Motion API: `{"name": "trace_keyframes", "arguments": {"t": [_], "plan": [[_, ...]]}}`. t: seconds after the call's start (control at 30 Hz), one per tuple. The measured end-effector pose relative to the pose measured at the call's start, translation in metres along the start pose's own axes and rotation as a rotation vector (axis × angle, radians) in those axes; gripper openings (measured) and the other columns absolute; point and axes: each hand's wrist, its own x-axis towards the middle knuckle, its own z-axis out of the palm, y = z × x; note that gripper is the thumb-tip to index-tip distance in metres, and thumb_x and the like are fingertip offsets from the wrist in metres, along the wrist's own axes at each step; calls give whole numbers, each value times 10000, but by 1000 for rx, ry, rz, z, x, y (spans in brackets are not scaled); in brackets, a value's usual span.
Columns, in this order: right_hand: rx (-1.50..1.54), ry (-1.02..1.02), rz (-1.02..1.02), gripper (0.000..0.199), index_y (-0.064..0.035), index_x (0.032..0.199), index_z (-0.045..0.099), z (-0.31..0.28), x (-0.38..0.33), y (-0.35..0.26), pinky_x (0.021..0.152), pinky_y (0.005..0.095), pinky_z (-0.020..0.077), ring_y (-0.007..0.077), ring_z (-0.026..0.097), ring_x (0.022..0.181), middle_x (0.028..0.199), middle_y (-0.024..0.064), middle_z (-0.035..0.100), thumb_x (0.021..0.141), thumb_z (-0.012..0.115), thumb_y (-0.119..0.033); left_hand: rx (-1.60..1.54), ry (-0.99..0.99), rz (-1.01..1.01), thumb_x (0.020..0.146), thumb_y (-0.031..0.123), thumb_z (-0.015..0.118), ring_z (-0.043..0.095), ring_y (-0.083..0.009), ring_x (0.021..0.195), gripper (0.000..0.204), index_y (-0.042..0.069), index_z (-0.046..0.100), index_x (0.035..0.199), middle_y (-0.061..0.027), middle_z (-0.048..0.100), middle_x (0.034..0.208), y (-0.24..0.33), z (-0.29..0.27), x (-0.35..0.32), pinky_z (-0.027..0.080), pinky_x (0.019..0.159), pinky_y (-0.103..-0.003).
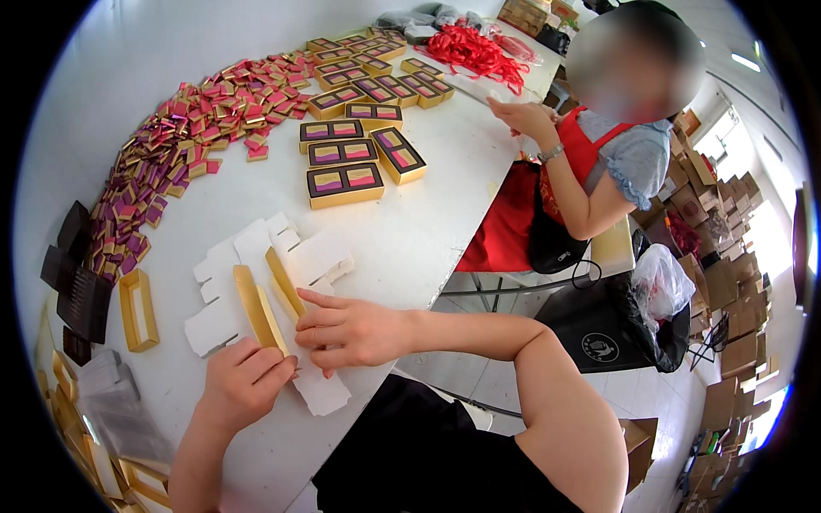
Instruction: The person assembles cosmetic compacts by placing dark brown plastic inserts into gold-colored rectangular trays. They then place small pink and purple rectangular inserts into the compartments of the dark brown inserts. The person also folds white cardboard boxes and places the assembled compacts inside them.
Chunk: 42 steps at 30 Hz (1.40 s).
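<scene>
A partly folded gold cardboard box blank lies in front of me, its two long gold sides standing up and its white inner face showing in places. My left hand has its fingers closed on the blank's near left end. Bent around the right-hand gold side, my right hand grips it near its near end, with the index finger stretched along the edge. Beneath are flat white cardboard blanks with notched edges, stacked and overlapping. To their left an empty gold box frame stands on the white table.
Filled gold boxes stand beyond my hands. A heap of small pink, purple and gold pieces lines the wall side. Dark boxes and clear plastic sleeves lie left. Red ribbons lie far back; a co-worker in a red apron sits right.
</scene>
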Motion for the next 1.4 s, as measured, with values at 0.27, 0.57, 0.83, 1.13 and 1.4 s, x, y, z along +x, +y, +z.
{"name": "trace_keyframes", "arguments": {"t": [0.27,0.57,0.83,1.13,1.4], "plan": [[-63,73,14,204,-56,795,564,2,8,1,996,495,519,263,626,907,880,66,588,780,750,-140,18,169,31,717,41,741,522,-153,600,132,68,687,835,5,553,699,4,8,-7,385,450,-255],[-150,102,-72,193,-20,898,641,11,-3,2,834,400,565,302,626,986,945,110,627,757,727,-120,78,-98,85,771,246,743,562,-178,686,262,38,690,921,-29,578,799,17,-7,3,437,507,-268],[108,-22,168,398,26,1115,685,-5,-7,1,879,425,558,344,642,1084,1182,204,623,721,656,76,248,75,131,800,225,709,571,-214,700,299,-17,687,974,-62,588,834,10,11,-11,480,526,-320],[439,-154,582,837,-99,1546,272,-26,20,-3,914,375,569,326,612,1217,1348,151,530,793,488,198,-292,172,-572,861,45,664,526,-210,493,135,15,628,734,-72,563,589,20,13,1,409,477,-309],[285,3,546,725,-41,1476,395,8,21,-23,831,390,581,358,580,1193,1399,195,416,811,648,98,-495,194,-984,890,-49,610,634,-161,575,96,15,622,960,-101,672,826,25,0,5,481,517,-277]]}}
